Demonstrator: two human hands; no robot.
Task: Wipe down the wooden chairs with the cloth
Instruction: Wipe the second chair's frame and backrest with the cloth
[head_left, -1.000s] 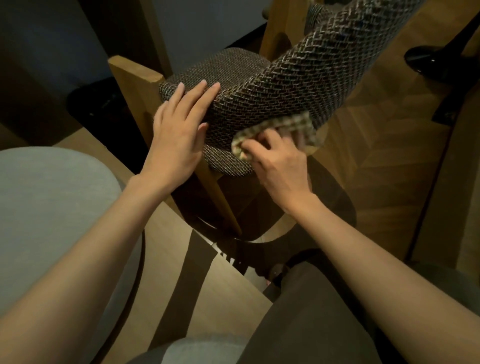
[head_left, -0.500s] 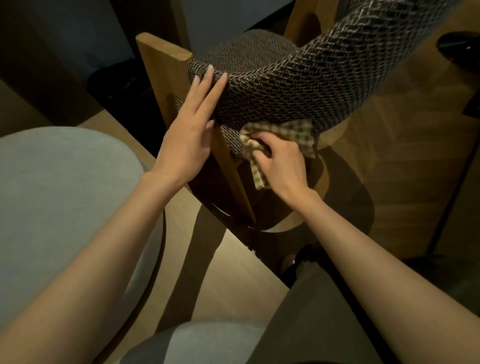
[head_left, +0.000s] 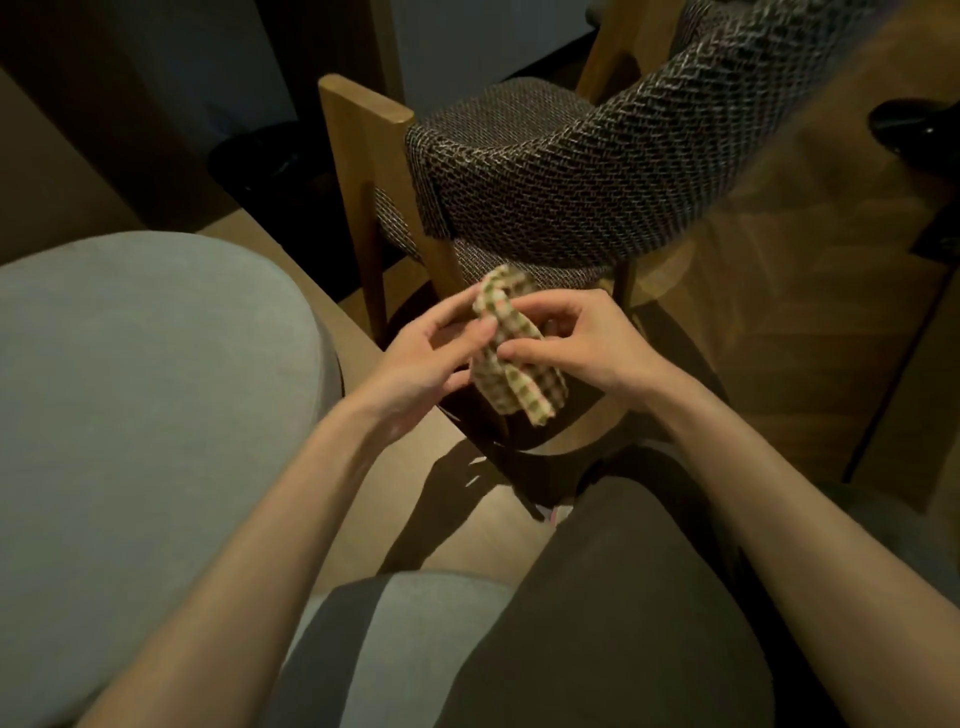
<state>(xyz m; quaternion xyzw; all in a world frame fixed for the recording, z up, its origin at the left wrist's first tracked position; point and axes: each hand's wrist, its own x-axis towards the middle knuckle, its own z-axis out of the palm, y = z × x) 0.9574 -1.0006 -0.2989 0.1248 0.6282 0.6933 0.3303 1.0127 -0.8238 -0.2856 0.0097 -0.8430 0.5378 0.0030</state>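
At the far left a rounded grey cushion (head_left: 145, 389) fills the lower side of the view. Just to its right stands the wooden chair (head_left: 363, 135), its pale upright post rising beside a curved backrest (head_left: 571, 182) covered in dark woven fabric, with the padded seat showing behind and below it.

In front of the chair, lower than the backrest and clear of it, the left hand (head_left: 431, 353) pinches one edge of the cloth (head_left: 511, 348) between thumb and fingertips. The checked cloth hangs bunched between the two hands, in the air and touching no part of the chair, its loose end drooping below them. The right hand (head_left: 576, 338) grips its other side, thumb pressed across the fabric and fingers curled behind it.

Below the hands a leg in dark trousers (head_left: 623, 597) reaches toward the chair. Further right lies the wooden floor (head_left: 805, 338), and a dark glossy object (head_left: 914, 130), too cut off to identify, sits at the upper right edge.
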